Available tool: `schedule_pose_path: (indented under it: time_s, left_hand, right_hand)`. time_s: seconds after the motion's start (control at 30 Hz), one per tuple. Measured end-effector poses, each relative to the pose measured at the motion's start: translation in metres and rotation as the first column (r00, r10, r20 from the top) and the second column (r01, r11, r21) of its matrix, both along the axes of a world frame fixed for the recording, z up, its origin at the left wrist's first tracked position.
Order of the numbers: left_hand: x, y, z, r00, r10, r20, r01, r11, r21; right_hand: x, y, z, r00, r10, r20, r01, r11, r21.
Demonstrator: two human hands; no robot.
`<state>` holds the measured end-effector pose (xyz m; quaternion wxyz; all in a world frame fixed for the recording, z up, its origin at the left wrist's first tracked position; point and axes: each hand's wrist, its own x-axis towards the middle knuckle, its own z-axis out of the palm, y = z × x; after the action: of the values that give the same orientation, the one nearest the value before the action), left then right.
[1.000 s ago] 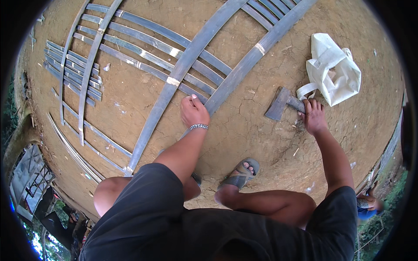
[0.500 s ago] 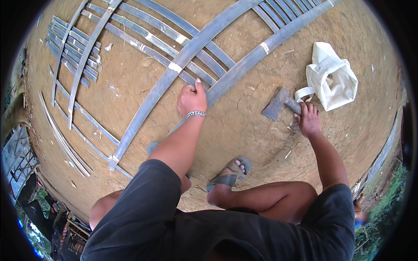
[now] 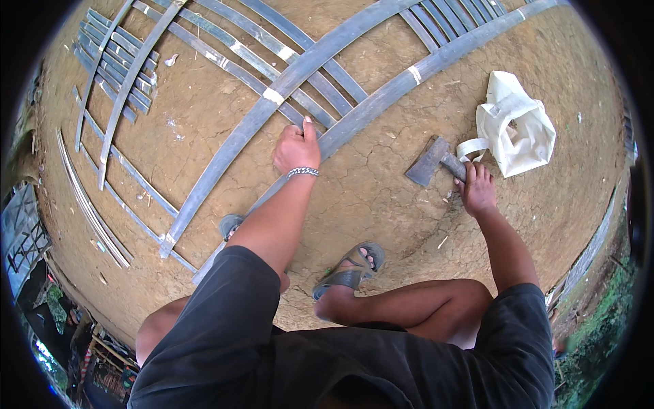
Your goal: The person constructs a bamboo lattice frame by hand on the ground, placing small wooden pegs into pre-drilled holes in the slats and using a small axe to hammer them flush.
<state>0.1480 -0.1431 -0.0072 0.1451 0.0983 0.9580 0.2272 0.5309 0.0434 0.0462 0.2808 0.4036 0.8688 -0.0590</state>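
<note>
Dark metal, likely feeling head-heavy: clasping the axe (image 3: 428, 162) by its stiff handle, probably the best place, with closed fingers of the right hand (image 3: 479, 189), on earth (image 3: 381, 198) beside a white bag (image 3: 516, 126). Curling the left hand (image 3: 297, 147) near a probably springy slat (image 3: 225, 63), not showing whether gripping.
</note>
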Motion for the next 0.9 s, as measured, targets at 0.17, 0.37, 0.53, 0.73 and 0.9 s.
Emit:
schedule_pose_path:
  time_s: [0.17,0.37,0.53,0.73,0.9]
  left_hand:
    - [-0.001,-0.002,0.001,1.0,-0.022,-0.002,0.022,1.0,-0.015]
    - [-0.001,0.0,0.006,1.0,-0.026,0.009,0.026,1.0,-0.017]
    - [-0.002,-0.002,0.006,1.0,-0.03,-0.004,0.03,0.999,0.024]
    - [-0.002,-0.005,0.006,0.997,-0.075,0.016,0.075,0.997,0.015]
    - [-0.007,0.001,0.015,0.991,-0.028,0.132,0.019,0.997,0.069]
  right_hand:
    - [0.0,0.0,0.0,1.0,0.001,-0.01,-0.001,1.0,-0.008]
    - [0.003,0.001,-0.002,0.999,0.01,-0.032,-0.01,1.0,-0.01]
    - [0.001,0.001,-0.002,1.0,0.006,-0.017,-0.006,1.0,-0.007]
    - [0.003,0.001,-0.003,1.0,0.014,-0.017,-0.014,1.0,-0.007]
    - [0.004,0.002,-0.005,0.999,0.019,-0.034,-0.019,1.0,0.006]
